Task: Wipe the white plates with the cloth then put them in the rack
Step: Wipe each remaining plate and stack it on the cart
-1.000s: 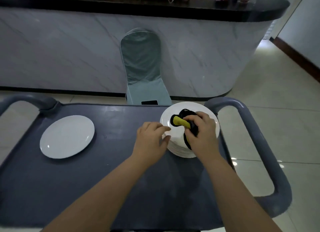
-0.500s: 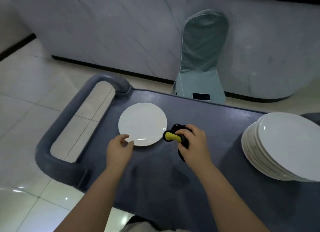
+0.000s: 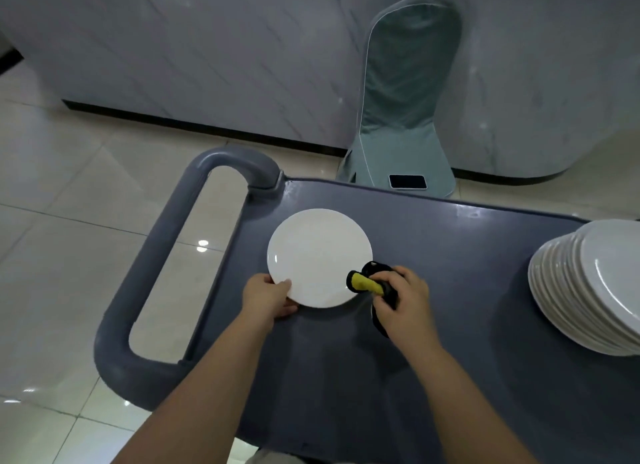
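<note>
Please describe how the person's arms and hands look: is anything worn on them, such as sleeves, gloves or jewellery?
The left forearm and right forearm are bare down to the frame's lower edge; no sleeve shows. The left hand and right hand wear no gloves. No watch, ring or bracelet is visible on either.

A broad strip of bare cart top (image 3: 467,256) lies between the single white plate (image 3: 318,256) and the stack of plates (image 3: 595,290) at the right edge, leaving a hand room to pass. The single plate's far rim stands free. The left hand (image 3: 266,297) grips its near-left rim, and the right hand (image 3: 403,301), clutching the bunched cloth (image 3: 363,282), sits at its near-right rim. Left of the plate, the raised cart handle (image 3: 152,283) forms a barrier. A covered chair (image 3: 405,110) stands just beyond the far edge.
</note>
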{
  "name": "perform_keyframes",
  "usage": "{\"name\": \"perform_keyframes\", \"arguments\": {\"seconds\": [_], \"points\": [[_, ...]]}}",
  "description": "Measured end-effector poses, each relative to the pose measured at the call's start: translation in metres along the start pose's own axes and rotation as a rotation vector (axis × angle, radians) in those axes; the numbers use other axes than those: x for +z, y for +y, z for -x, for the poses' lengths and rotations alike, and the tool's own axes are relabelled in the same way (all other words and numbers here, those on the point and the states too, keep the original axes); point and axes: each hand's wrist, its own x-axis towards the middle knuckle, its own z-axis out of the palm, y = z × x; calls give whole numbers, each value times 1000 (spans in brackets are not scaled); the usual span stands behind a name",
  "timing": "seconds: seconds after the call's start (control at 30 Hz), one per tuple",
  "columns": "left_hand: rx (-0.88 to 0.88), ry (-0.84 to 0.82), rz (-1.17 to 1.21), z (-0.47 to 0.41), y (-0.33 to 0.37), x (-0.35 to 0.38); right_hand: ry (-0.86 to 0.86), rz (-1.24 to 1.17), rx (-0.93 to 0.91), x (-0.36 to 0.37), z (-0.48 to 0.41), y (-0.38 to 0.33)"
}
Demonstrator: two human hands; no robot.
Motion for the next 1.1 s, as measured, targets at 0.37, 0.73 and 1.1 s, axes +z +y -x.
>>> {"name": "perform_keyframes", "arguments": {"seconds": [0.37,0.73,1.1], "points": [[67,-80,382,30,-25,-27,-9,-84,26,-16,-3,8],[21,-207,699,102,4,-24,-115,-158,-58,-57,8,8],[356,53,344,161,20,-20,-167,-194,-152,-92,28,25]]}}
